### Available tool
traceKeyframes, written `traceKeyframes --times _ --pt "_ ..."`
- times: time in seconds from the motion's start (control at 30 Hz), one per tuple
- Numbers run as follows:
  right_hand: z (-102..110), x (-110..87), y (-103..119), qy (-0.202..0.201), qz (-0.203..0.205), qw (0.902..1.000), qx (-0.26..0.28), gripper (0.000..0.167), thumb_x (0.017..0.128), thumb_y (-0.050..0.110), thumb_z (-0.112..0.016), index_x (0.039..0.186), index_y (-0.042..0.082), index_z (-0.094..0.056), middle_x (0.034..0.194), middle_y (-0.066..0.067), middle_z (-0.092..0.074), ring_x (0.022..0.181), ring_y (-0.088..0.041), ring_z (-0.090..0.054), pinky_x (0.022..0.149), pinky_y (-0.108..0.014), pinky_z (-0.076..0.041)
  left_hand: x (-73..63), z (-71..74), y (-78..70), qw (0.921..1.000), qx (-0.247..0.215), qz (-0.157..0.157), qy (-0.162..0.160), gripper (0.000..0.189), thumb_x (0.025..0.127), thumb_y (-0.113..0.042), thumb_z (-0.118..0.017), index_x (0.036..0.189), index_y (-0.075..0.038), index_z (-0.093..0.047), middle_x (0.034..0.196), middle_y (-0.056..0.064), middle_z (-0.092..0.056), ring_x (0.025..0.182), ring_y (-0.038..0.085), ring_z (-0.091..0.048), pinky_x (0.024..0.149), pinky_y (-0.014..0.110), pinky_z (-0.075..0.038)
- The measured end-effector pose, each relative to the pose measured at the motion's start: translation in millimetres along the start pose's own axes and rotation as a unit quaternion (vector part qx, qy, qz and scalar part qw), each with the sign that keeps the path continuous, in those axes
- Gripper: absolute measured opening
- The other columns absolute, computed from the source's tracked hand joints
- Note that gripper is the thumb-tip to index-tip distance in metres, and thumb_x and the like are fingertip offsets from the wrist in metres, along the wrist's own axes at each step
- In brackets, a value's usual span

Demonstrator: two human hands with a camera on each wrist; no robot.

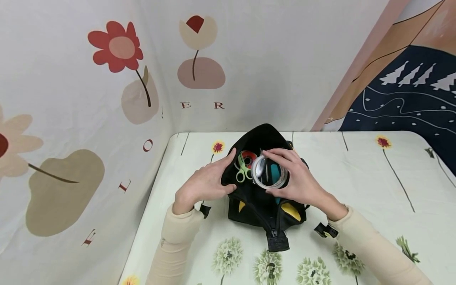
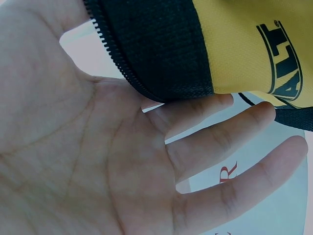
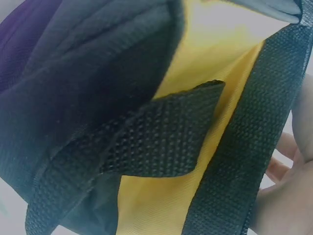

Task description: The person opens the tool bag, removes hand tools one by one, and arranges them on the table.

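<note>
A black and yellow fabric tool bag (image 1: 265, 136) stands on the table with its zipped mouth spread wide. My left hand (image 1: 210, 180) touches the bag's left rim, thumb and forefinger apart; its other fingers stretch straight along the outside in the left wrist view. Over the opening, my right hand (image 1: 299, 176) holds a clear tape roll (image 1: 255, 178) between thumb and fingers. Inside the bag lie light green scissors (image 1: 243, 170), a red roll (image 1: 251, 155) and a teal object (image 1: 275, 173), partly seen through the ring. The right wrist view shows the bag's yellow side (image 3: 210, 44) and a black strap (image 3: 156, 142).
Black buckles lie at both sides of the bag, one left buckle (image 1: 205, 210) and one right buckle (image 1: 325, 230). A zip end tab (image 1: 278, 242) points toward me. The flower-print tablecloth (image 1: 360, 190) meets printed fabric walls (image 1: 267, 59) at the back and left.
</note>
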State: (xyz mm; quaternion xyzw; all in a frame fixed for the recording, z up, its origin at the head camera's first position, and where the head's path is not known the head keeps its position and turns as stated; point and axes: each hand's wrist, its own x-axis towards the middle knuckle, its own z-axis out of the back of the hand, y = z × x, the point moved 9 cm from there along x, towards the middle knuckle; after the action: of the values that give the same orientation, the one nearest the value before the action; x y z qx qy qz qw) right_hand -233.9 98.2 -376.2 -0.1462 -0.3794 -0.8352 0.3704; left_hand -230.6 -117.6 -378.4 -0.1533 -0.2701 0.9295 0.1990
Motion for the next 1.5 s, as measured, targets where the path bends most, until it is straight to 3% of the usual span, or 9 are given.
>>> traceKeyframes --times 0.53,0.77,0.9,0.97,1.23,1.37,1.5 --pt "16 0.6 2 -0.008 -0.032 0.9995 -0.002 0.102 0.069 0.013 -0.107 0.16 0.007 -0.06 0.157 -0.018 -0.055 0.136 -0.037 -0.05 0.103 -0.061 -0.047 1.2 1.2 1.7 1.0 0.006 0.0 -0.002 0.099 0.103 -0.025 -0.074 0.18 -0.022 -0.011 0.181 0.007 -0.032 0.156 0.037 -0.048 0.105 0.057 -0.054" --pt "28 -1.1 0 -0.021 -0.041 0.9989 -0.008 0.103 0.071 0.014 -0.105 0.163 0.012 -0.057 0.16 -0.016 -0.053 0.14 -0.037 -0.049 0.107 -0.063 -0.045 2.3 1.4 1.0 0.9999 0.01 -0.003 -0.005 0.1 0.103 -0.025 -0.075 0.18 -0.021 -0.012 0.179 0.009 -0.034 0.134 0.035 -0.066 0.09 0.05 -0.054" --pt "37 -5.2 -4 -0.03 -0.052 0.9981 -0.008 0.102 0.072 0.011 -0.103 0.163 0.012 -0.057 0.16 -0.017 -0.053 0.14 -0.037 -0.048 0.106 -0.063 -0.044 1.8 1.2 0.6 0.9999 0.009 -0.004 -0.005 0.1 0.103 -0.025 -0.075 0.18 -0.02 -0.012 0.18 0.009 -0.034 0.141 0.035 -0.062 0.094 0.051 -0.055" --pt "43 -8.0 -6 -0.038 -0.058 0.9976 -0.01 0.102 0.071 0.009 -0.102 0.163 0.011 -0.057 0.159 -0.018 -0.054 0.14 -0.037 -0.048 0.105 -0.062 -0.044 1.5 1.0 0.7 1.0 0.009 -0.003 -0.004 0.1 0.102 -0.025 -0.075 0.18 -0.021 -0.012 0.179 0.009 -0.034 0.136 0.034 -0.065 0.091 0.049 -0.055" --pt "66 -22.8 -17 -0.075 -0.083 0.9935 -0.018 0.107 0.069 0.003 -0.101 0.165 0.012 -0.054 0.159 -0.015 -0.056 0.145 -0.021 -0.048 0.113 -0.019 -0.033 1.2 0.5 1.0 0.9999 0.012 -0.002 -0.003 0.1 0.103 -0.025 -0.075 0.18 -0.021 -0.012 0.179 0.008 -0.035 0.136 0.034 -0.065 0.09 0.049 -0.054" --pt "77 -31.7 -24 -0.081 -0.112 0.9901 -0.026 0.108 0.07 0.001 -0.101 0.166 0.015 -0.054 0.161 -0.015 -0.054 0.145 -0.02 -0.047 0.114 -0.034 -0.038 1.1 0.0 1.1 0.9999 0.01 0.0 -0.002 0.1 0.103 -0.025 -0.075 0.18 -0.021 -0.013 0.179 0.008 -0.035 0.138 0.034 -0.064 0.093 0.051 -0.055" --pt "86 -40.5 -34 -0.084 -0.142 0.9858 -0.03 0.109 0.071 -0.001 -0.1 0.167 0.016 -0.052 0.161 -0.017 -0.054 0.144 -0.03 -0.048 0.11 -0.058 -0.041 1.4 -0.1 1.6 0.9999 0.012 0.0 -0.002 0.1 0.102 -0.025 -0.075 0.18 -0.021 -0.013 0.179 0.008 -0.035 0.146 0.035 -0.059 0.098 0.053 -0.055"
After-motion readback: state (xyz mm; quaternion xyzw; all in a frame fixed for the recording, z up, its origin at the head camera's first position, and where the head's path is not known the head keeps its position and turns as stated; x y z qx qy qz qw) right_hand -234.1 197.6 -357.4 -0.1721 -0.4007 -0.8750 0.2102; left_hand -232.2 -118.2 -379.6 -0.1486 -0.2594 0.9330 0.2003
